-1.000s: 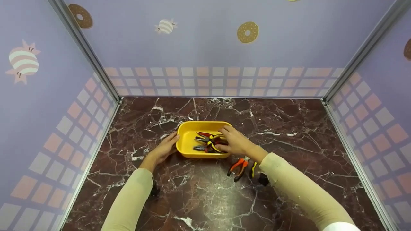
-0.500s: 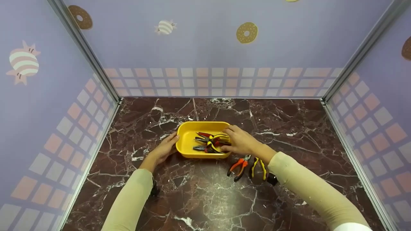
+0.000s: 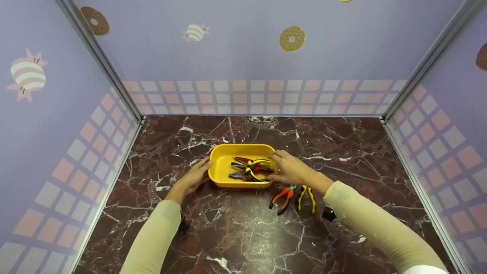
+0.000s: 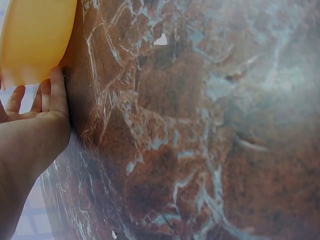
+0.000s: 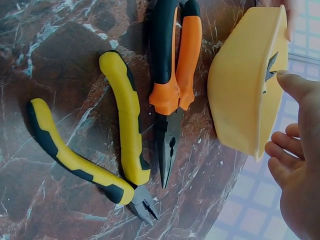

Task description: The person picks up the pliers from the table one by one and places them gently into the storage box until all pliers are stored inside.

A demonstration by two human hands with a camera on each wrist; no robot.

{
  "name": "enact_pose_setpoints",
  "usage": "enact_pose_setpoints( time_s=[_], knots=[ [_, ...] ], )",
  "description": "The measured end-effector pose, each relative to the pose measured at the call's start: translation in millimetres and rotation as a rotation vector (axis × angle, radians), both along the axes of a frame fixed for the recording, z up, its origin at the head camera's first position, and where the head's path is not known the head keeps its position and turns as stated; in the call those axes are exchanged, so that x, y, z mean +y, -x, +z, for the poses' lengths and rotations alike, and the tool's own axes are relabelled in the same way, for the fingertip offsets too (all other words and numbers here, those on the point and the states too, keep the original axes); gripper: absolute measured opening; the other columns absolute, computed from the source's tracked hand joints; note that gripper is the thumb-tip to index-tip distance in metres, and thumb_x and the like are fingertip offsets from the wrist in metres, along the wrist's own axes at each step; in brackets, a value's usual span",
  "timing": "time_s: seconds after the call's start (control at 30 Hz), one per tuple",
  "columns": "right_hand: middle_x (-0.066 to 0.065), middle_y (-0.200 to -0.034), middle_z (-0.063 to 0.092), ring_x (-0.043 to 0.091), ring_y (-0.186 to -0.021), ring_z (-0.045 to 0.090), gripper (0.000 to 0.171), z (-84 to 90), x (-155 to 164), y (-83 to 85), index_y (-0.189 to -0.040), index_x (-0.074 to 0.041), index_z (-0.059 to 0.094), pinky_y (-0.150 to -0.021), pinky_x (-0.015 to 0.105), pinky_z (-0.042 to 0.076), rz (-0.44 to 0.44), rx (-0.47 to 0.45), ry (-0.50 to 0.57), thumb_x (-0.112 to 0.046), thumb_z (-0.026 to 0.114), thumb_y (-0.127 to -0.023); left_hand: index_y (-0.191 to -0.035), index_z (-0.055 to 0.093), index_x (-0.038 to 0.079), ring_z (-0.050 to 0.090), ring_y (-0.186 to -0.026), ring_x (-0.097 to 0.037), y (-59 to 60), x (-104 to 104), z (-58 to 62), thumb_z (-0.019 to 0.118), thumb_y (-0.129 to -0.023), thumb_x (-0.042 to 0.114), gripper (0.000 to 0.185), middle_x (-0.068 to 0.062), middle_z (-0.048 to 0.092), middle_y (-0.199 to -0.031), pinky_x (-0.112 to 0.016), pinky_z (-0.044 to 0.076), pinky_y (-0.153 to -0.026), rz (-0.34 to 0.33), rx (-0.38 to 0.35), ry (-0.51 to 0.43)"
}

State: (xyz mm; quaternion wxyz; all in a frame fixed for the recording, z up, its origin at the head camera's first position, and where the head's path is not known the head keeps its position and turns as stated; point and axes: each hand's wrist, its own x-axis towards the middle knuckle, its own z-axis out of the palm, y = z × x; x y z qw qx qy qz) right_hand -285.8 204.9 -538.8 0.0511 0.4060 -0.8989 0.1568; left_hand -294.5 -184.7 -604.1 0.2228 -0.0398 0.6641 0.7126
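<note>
r hand had thumb & fingers apart, nothing gripped. it hung at its end of the yellow tub, thumb nr the rim; couldn't tell if any fingertip actually touched. l hand was on the opp. end, thumb over the rim, fingers round the outside, so that one had hold. tub sat btwn the 2 hands, on the table.

a heap of pliers lay in the tub just off the r fingertips, crossed over ea. other, handles twd that hand. risk there: handles looked tangled, so a pull on one could prob. drag or flip another. the r thumb could also snag a handle or knock the rim; if the l grip were loose, the tub might slide or tip.

next out, on the near side of the r hand by its wrist: orange-black pliers, then yellow-black pliers a bit further to its r, handles spread. both were on the table, outside the tub. a low sweep of the r forearm could brush them, b/c they lay so close under it. beyond both hands, far side: a lilac wall.
</note>
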Motion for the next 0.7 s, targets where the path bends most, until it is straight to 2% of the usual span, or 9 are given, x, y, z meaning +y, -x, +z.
enact_pose_setpoints(
  time_s=[0.4,0.7],
  knots=[
    [0.02,-0.136,0.059,0.035,-0.122,0.06,0.069,0.5,7.3,-10.5,-0.141,0.002,0.06,-0.098,0.051,0.057,0.015,-0.012,-0.019,-0.04,0.084,-0.093,-0.171,0.017,0.01,0.039,-0.153,-0.035,-0.6,-0.9,-0.9,0.047,-0.116,0.034,0.067,-0.017,0.031,-0.171,-0.049,0.037,-0.124,-0.002,-0.002,-0.015],
    [0.015,-0.126,0.063,0.032,-0.117,0.062,0.062,-3.1,12.2,-15.4,-0.134,-0.001,0.065,-0.093,0.05,0.059,0.033,0.029,-0.015,-0.039,0.087,-0.09,-0.171,0.017,0.011,0.038,-0.153,-0.037,-0.8,-1.2,-0.6,0.046,-0.116,0.036,0.067,-0.016,0.028,-0.172,-0.051,0.035,-0.125,-0.014,0.003,-0.015]
  ],
)
